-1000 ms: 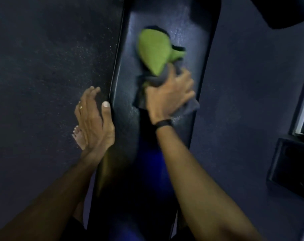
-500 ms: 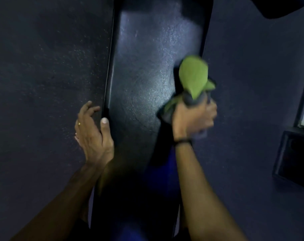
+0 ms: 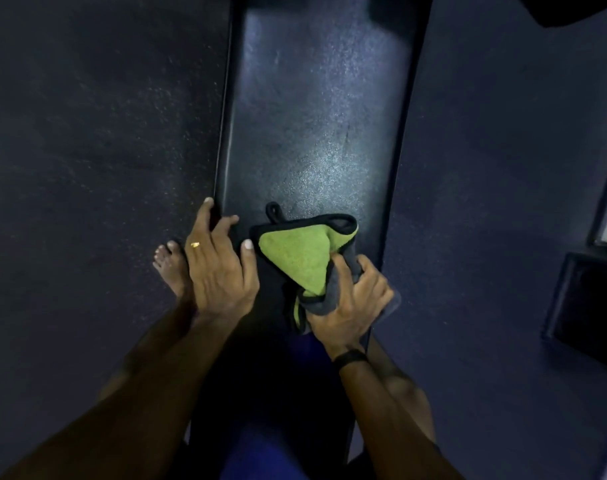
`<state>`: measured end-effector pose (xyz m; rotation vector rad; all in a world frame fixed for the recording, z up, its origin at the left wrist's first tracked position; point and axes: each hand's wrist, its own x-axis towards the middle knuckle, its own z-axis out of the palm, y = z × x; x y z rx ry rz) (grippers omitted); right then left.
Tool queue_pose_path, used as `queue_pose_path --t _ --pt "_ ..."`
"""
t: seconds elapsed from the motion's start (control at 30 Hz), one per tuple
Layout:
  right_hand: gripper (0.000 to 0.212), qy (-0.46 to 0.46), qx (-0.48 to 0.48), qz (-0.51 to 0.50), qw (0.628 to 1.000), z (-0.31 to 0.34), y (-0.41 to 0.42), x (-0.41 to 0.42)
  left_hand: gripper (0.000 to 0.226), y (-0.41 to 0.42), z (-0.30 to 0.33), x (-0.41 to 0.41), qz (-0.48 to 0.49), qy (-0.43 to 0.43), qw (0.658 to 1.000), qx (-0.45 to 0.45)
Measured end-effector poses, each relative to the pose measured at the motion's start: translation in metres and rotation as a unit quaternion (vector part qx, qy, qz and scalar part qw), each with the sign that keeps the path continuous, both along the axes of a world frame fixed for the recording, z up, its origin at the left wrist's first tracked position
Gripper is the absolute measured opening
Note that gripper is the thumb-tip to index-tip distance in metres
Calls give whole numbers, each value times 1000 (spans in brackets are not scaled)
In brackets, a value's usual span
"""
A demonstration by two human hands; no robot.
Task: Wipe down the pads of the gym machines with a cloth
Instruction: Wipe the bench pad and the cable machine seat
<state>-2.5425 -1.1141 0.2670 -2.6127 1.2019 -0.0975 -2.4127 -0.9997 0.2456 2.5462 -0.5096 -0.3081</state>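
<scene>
Pad [image 3: 316, 133] runs lengthwise away; right hand [image 3: 350, 303] fingers clamp cloth [image 3: 298, 258], left hand [image 3: 219, 268] fingers spread.

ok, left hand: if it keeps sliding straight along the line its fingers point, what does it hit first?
Nothing, likely. The left hand rests at the bench pad's left edge, fingers pointing up along it. Ahead is only bare pad edge and floor. The cloth sits to its right, off that line. Depth is unclear.
</scene>
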Motion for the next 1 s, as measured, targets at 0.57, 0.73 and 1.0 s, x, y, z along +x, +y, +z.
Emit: queue_pose_path --t 0.57,0.73,1.0 --pt "68 -50 -27 24 998 -11 -1 -4 39 -3 -5 3 -20 -61 997 32" --pt "65 -58 -31 23 998 -9 3 -8 38 0 -8 2 -30 -71 997 28" --pt "56 -59 -29 -2 998 -1 -11 16 35 2 -9 1 -9 -107 994 25"
